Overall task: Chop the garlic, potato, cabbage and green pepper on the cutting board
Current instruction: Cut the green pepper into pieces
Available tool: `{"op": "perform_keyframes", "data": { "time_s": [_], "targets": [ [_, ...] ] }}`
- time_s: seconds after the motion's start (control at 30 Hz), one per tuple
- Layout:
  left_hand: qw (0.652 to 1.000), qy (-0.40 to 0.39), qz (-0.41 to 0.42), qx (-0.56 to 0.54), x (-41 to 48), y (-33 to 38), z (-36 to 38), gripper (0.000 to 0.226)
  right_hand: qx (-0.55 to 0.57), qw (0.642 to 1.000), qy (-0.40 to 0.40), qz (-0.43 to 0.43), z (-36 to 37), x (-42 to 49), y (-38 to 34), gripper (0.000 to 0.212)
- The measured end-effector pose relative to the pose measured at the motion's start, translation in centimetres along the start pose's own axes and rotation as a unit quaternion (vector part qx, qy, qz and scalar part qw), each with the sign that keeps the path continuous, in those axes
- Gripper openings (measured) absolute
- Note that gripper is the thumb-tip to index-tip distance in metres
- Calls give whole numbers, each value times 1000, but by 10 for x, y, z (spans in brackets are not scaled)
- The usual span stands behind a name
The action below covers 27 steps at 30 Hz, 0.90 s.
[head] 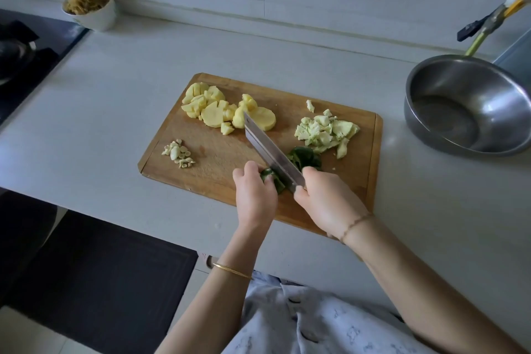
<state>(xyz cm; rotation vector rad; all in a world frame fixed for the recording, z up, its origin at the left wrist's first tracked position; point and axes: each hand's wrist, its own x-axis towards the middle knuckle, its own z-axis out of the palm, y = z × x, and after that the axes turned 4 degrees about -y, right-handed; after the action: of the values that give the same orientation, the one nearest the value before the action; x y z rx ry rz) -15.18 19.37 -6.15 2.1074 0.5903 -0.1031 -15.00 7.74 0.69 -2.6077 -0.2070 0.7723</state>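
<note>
A wooden cutting board (218, 158) lies on the pale counter. Yellow potato pieces (212, 112) are piled at its far left, chopped garlic (178, 154) sits near its left edge, and pale green cabbage pieces (326, 131) lie at its right. A dark green pepper (306, 158) rests at the board's near middle. My right hand (324, 201) grips the handle of a cleaver (270, 149), whose blade stands across the pepper. My left hand (254, 195) holds the pepper's near piece (275, 181) with curled fingers, just left of the blade.
A steel bowl (465, 106) stands on the counter at the right, beside a sink edge and a green-handled tool (482, 34). A white bowl of brownish food (90, 7) sits at the back left, next to a black stove (26, 49).
</note>
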Motion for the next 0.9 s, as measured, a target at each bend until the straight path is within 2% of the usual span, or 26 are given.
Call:
{"op": "perform_keyframes", "data": {
  "time_s": [0.4,0.57,0.77,0.9],
  "targets": [
    [999,-1,8,-45,-4,-14,2,13,55,997,59,0,33,17,6,15],
    [991,1,-26,-133,-1,-30,4,14,111,993,46,0,23,21,13,21],
    [995,-18,-34,-94,13,-33,0,17,125,986,107,-39,6,3,21,30],
    [996,-4,-26,-82,15,-30,0,14,111,987,105,-49,2,-7,21,26]
  ]
}}
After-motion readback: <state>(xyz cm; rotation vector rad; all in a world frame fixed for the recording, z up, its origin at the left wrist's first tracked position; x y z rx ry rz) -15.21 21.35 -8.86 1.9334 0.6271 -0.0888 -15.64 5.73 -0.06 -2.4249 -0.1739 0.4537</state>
